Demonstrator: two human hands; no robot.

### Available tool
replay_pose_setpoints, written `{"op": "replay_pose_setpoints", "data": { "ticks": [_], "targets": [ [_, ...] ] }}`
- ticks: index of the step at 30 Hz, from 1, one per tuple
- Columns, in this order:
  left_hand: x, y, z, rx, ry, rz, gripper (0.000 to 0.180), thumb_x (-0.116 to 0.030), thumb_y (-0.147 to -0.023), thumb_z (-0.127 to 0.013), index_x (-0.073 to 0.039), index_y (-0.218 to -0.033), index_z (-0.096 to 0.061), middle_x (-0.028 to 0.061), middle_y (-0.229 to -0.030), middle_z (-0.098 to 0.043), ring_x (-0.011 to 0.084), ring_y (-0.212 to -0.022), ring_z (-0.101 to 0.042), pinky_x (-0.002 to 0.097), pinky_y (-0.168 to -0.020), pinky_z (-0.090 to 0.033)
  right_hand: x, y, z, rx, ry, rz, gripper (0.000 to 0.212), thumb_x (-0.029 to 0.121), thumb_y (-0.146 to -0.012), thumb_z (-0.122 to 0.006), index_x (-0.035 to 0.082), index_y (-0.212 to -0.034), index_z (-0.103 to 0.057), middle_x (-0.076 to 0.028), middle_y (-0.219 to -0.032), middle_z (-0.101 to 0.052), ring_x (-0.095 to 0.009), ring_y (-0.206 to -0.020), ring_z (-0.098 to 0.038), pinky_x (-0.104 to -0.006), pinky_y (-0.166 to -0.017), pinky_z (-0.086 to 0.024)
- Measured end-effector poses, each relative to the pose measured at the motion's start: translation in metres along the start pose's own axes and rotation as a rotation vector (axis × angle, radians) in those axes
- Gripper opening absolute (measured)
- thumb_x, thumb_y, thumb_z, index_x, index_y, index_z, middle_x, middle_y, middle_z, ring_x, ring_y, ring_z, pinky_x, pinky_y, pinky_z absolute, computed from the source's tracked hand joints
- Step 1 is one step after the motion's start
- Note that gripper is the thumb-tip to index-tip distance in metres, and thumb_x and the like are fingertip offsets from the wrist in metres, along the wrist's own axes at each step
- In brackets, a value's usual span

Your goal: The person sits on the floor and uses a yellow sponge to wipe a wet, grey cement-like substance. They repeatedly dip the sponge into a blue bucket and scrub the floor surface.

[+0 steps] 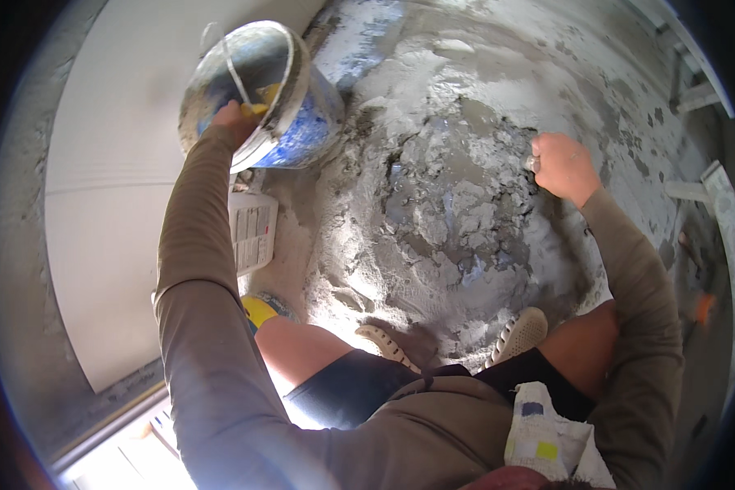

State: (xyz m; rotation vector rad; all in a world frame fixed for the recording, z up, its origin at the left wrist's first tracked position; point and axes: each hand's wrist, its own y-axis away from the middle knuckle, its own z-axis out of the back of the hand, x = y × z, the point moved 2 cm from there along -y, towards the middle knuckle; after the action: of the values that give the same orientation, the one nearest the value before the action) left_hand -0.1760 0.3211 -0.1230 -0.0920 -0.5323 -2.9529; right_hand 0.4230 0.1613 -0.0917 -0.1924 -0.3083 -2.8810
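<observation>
Leaning in, with a broad pale panel [110,212] left of the wet grey mound [465,188]; at the mound's upper left, a blue-smeared bucket [317,122], hiding part of the panel; left of the mound, a white container [256,233]. Stretching the left grip [233,124] into the bucket beside something yellow [267,95]; cannot tell whether pinching it. Holding the right grip [565,167] above the mound's right side, curled into a fist.

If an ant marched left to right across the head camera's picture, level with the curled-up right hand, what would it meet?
Big pale panel, blue-and-white bucket, lumpy grey heap, right hand, pale beam.
</observation>
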Motion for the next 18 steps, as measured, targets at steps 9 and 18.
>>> {"op": "replay_pose_setpoints", "data": {
  "ticks": [9,18],
  "targets": [
    [0.088,-0.058,-0.073,0.33,-0.42,-0.361,0.04,-0.023,-0.102,-0.041,-0.003,-0.132,-0.057,0.0138,-0.136,-0.058,0.0276,-0.123,-0.055,0.038,-0.106,-0.041,0.012,-0.009,0.007,0.138,0.0,-0.062,0.019,0.009,-0.073,-0.069,0.0,-0.089,-0.067,-0.02,-0.088,-0.068,-0.041,-0.087,-0.066,-0.0495,-0.074,-0.053],
    [0.04,0.013,-0.001,0.09,0.712,-0.024,0.042,-0.021,-0.086,-0.072,0.004,-0.119,-0.064,0.0121,-0.106,-0.07,0.0206,-0.092,-0.065,0.0338,-0.082,-0.052,0.001,-0.013,0.007,0.123,-0.058,-0.048,0.018,0.009,-0.073,-0.068,0.001,-0.089,-0.069,-0.019,-0.091,-0.07,-0.038,-0.088,-0.068,-0.0471,-0.075,-0.055]
  ]
}}
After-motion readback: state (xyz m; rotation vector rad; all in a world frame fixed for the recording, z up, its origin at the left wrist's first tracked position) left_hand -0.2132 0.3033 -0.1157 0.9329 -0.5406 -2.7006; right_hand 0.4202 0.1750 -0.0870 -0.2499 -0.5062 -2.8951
